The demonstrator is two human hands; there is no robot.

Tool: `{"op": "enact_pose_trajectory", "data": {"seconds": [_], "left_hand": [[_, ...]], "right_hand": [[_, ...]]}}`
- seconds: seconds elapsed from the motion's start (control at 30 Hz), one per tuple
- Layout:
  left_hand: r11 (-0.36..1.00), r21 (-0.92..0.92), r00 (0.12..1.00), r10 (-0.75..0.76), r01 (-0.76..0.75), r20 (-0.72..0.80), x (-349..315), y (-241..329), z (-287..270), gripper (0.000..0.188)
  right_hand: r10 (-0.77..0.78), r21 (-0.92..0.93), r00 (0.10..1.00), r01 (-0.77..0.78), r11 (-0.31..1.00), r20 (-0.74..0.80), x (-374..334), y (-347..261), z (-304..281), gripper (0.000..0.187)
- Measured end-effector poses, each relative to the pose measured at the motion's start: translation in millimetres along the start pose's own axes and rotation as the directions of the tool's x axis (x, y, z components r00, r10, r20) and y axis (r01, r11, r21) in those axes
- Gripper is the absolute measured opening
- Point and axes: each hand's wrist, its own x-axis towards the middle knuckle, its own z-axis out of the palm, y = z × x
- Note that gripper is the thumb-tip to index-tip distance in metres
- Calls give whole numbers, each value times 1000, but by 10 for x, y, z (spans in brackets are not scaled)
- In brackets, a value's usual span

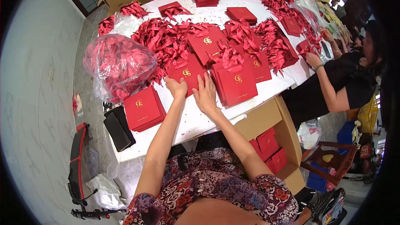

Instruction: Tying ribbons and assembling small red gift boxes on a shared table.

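Both of my hands are at a flat red paper gift bag (187, 71) with a gold emblem and red ribbon handles. My left hand (177, 88) lies against the bag's lower left, thumb apart from the fingers. My right hand (205, 93) rests over its lower right part, fingers stretched out flat. Just right of it stands a stack of red gift bags (238, 85), ribbons on top. To the left is another stack of red bags (143, 108). Beyond the bag, loose red ribbons (160, 37) form a heap, and another red bag (205, 43) leans there.
A clear plastic sack (118, 64) of red ribbons sits at the table's left. Black pouches (118, 129) lie at the near left corner. An open cardboard box (287, 129) with red bags stands at right. A co-worker (333, 81) handles a bag at right; others work across the table.
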Motion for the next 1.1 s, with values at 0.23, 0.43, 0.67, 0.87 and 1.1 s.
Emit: {"op": "enact_pose_trajectory", "data": {"seconds": [0.23,0.43,0.67,0.87,1.1], "left_hand": [[936,289,979,204,-199,14,-223,45,-109,80],[809,72,810,573,-584,125,-758,231,-814,82],[663,384,755,632,-643,173,-811,44,-1924,75],[620,483,777,575,-618,255,-797,-175,-2025,79],[577,518,762,587,-631,274,-774,-389,-2050,66]], "right_hand": [[-61,-11,997,60,998,-46,25,43,51,64],[-88,-10,984,88,996,-157,-30,-15,-86,56],[-274,88,939,297,951,-208,59,-473,-165,22],[-392,-178,914,406,897,110,545,-811,366,9],[-217,-318,957,270,909,191,677,-1099,1084,15]]}}
